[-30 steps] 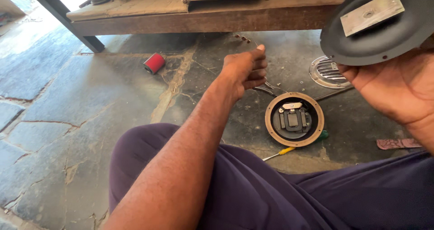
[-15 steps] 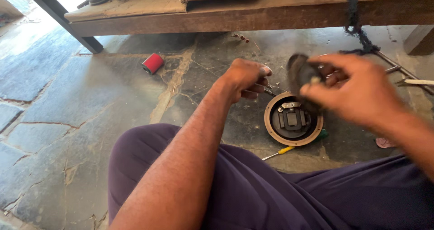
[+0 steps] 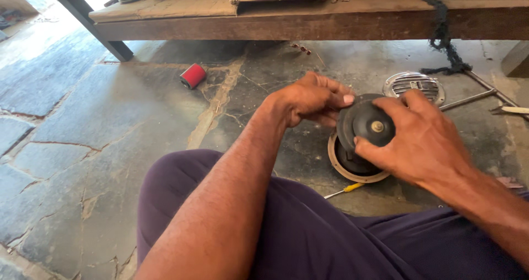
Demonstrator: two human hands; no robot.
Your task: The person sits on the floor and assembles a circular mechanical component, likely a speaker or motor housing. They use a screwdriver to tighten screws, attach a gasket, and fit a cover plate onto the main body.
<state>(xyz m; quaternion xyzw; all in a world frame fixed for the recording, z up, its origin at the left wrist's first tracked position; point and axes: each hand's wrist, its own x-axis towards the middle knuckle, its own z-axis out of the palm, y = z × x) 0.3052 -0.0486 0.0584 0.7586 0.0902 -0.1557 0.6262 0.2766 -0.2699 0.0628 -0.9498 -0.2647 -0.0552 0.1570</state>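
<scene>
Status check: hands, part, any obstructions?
Left hand and right hand both grip black round metal disc. Disc above tan-rimmed round housing on floor. Nothing between.

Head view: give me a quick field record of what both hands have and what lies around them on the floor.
left hand: fingers on the upper left edge of the black round disc
right hand: grips the disc from the right, thumb under its brass centre
below the disc: round tan-rimmed housing on the stone floor
chrome grille cover: on the floor behind the hands
screwdriver: yellow handle, beside the housing
red cylinder: near the wooden bench
</scene>
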